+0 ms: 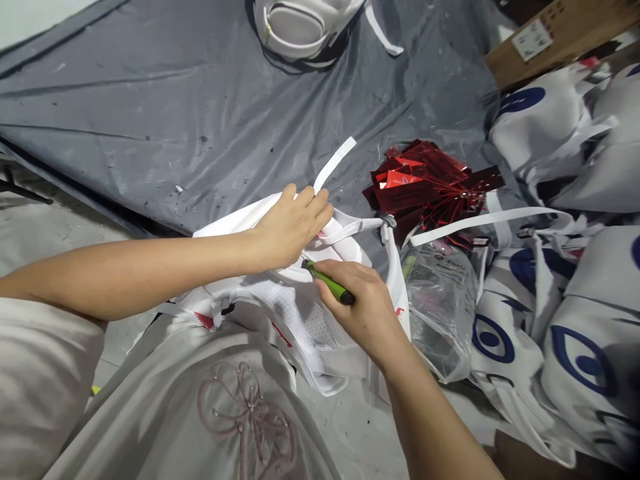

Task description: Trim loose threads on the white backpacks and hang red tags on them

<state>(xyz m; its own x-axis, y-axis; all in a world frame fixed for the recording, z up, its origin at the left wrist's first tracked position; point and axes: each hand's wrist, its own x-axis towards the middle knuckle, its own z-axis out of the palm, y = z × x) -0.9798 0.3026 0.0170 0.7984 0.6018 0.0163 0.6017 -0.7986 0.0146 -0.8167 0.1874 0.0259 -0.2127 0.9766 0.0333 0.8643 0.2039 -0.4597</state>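
Observation:
A white backpack [300, 313] with mesh padding, straps and small red marks lies against my lap and the edge of the grey sheet. My left hand [295, 223] is on its upper part, fingers bent over and pressing the white fabric; the thumb is hidden. In my right hand [363, 300] is a slim green-and-black handled tool [330, 283]. Its dark tip points up and left to the fabric just below my left hand; I cannot tell the kind of blade. A loose white strap [335, 163] sticks out beyond my left fingers.
The grey sheet [150, 120] spreads ahead. A bundle of red tags [425, 183] lies to the right, beside a clear plastic bag [440, 307]. Several white backpacks [560, 333] with blue eye-like prints are piled at right, below a cardboard box [570, 37]. Another pale backpack [300, 30] sits at the top.

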